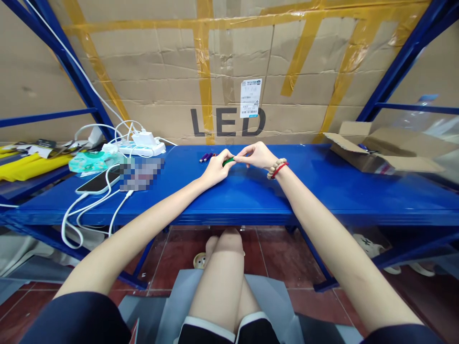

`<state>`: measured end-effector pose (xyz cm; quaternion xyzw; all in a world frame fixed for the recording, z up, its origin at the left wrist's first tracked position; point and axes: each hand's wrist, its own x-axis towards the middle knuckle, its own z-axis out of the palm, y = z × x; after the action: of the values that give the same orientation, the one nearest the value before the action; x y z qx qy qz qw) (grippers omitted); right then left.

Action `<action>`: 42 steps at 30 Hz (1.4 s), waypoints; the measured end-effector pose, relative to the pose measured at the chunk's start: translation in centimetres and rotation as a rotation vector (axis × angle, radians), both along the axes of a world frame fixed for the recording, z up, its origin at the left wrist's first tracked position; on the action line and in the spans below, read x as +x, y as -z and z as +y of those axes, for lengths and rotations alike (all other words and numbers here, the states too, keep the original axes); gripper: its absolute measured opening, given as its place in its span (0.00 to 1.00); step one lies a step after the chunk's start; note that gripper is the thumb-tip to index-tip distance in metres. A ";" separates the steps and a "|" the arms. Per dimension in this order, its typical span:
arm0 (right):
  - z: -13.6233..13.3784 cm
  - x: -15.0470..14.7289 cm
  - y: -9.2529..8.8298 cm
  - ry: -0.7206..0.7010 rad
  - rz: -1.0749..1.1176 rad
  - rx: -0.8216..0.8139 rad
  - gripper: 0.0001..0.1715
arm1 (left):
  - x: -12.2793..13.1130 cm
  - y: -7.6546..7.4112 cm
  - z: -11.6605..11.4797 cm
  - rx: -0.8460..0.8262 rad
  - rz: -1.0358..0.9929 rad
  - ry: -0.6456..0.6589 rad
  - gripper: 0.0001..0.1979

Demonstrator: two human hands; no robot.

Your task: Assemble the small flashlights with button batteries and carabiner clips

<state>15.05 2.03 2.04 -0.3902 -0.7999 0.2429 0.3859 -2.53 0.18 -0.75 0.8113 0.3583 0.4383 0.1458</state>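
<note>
Green piece (228, 161): I see it over the blue table (333, 191), between both hands, its long axis running roughly from eight o'clock to two. My left hand (216, 169) pinches its eight-o'clock part; my right hand (258, 156) has thumb and finger closed on its two-o'clock end, so neither is nearer. Purple sticks (205, 157) lie beyond, toward nine; an open box (362, 153) sits at three.

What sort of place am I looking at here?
Probably a workshop or stockroom: a blue bench, taped cardboard marked LED behind it, and an open carton toward its right end.
</note>
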 end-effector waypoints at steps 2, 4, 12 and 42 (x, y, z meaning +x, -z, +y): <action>0.1 0.0 0.1 0.002 0.007 -0.006 0.23 | 0.0 0.0 0.0 0.000 -0.002 0.002 0.04; 0.1 -0.1 0.2 0.008 0.013 -0.020 0.23 | 0.0 0.1 0.1 0.001 0.000 0.004 0.04; 0.0 -0.5 0.4 0.024 0.101 -0.063 0.25 | -0.5 -0.1 0.6 0.056 0.046 -0.034 0.04; -3.4 -1.2 1.5 -0.158 -0.009 -0.276 0.25 | -1.4 0.5 -6.7 -0.064 0.227 -0.159 0.08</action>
<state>13.80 -1.34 0.55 -0.3765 -0.7887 0.3784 0.3050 -3.97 -6.54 -1.23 0.8198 0.4495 0.3419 0.0951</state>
